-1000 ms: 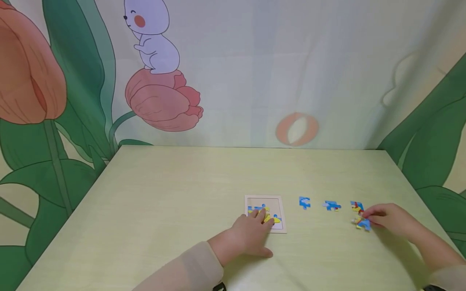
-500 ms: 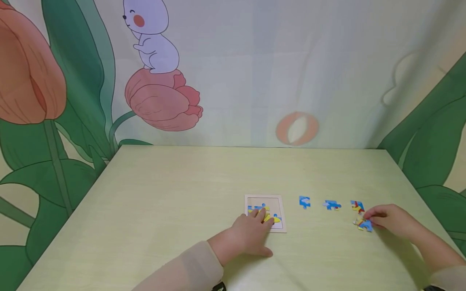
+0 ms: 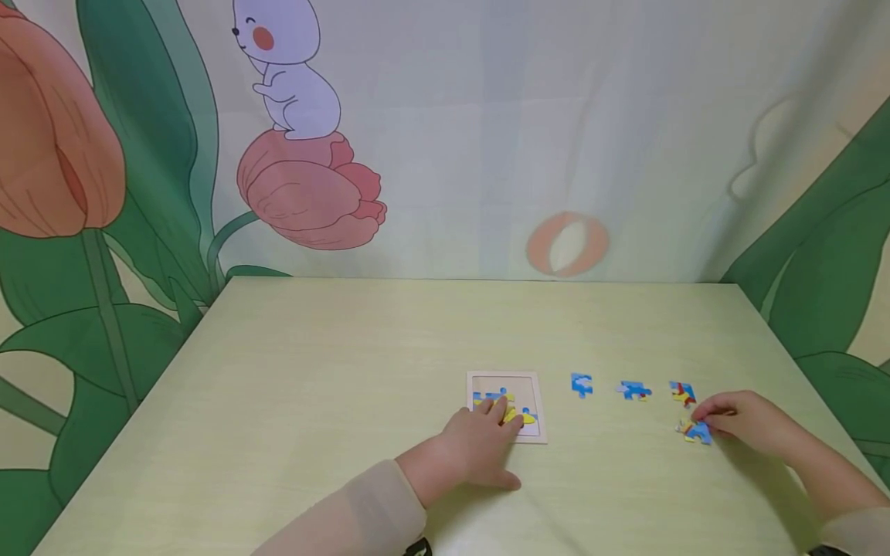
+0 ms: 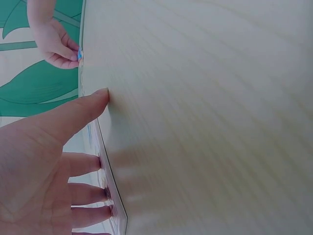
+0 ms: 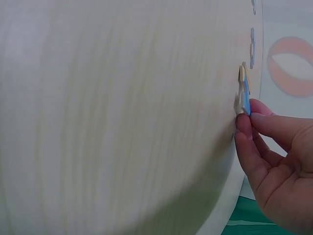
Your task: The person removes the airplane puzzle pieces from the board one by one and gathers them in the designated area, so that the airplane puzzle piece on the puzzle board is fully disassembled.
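One puzzle piece (image 3: 699, 433) pinched by fingers of right hand (image 3: 751, 421), at right of desk (image 3: 348, 347); frame (image 3: 540, 417) well left, under outstretched fingers of left hand (image 3: 476, 449); two loose pieces (image 3: 582, 384) (image 3: 633, 391) between, slightly farther.

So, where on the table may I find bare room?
Free: the table left of the puzzle frame, the strip behind it, and the patch between left hand and right hand, in front of the loose pieces. Crowded: the frame, and the pieces up to the right hand.

Held puzzle piece (image 3: 698, 434) blue, yellow; sleeve (image 3: 354, 506) beige.
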A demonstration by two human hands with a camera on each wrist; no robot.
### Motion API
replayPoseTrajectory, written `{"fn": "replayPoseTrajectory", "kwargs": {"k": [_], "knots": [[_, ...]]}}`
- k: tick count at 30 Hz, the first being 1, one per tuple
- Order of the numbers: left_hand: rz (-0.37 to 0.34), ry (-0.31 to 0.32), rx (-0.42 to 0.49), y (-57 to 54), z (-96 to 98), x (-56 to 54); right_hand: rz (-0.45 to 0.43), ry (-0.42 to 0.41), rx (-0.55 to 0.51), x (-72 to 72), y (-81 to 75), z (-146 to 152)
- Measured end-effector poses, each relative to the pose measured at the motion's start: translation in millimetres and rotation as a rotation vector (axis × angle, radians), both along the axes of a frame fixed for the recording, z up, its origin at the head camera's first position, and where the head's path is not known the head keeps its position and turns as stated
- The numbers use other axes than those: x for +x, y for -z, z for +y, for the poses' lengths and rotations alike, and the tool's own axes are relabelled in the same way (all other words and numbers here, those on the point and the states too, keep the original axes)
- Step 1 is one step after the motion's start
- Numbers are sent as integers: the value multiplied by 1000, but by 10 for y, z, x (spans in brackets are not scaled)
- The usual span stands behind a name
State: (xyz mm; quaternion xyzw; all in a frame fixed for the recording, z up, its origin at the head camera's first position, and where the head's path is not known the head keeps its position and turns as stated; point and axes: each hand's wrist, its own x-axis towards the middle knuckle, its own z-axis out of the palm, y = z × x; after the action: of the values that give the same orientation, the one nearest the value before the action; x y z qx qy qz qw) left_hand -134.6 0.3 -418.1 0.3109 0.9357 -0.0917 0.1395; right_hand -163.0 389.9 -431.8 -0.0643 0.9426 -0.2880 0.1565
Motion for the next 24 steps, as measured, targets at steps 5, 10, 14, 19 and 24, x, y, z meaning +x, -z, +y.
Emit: {"fn": "replayPoseTrajectory", "kwargs": {"k": [5, 10, 14, 19, 24], "knots": [[0, 2, 9, -11, -1, 4, -4, -2, 22, -7, -12, 2], [-6, 1, 10, -19, 1, 4, 34, -5, 44, -14, -49, 21], [-4, 1, 6, -22, 1, -2, 66, 20, 19, -25, -95, 9], [1, 6, -9, -13, -1, -6, 56, 39, -61, -43, -124, -110], [2, 8, -11, -8, -5, 2, 59, 24, -87, -83, -117, -282]]}}
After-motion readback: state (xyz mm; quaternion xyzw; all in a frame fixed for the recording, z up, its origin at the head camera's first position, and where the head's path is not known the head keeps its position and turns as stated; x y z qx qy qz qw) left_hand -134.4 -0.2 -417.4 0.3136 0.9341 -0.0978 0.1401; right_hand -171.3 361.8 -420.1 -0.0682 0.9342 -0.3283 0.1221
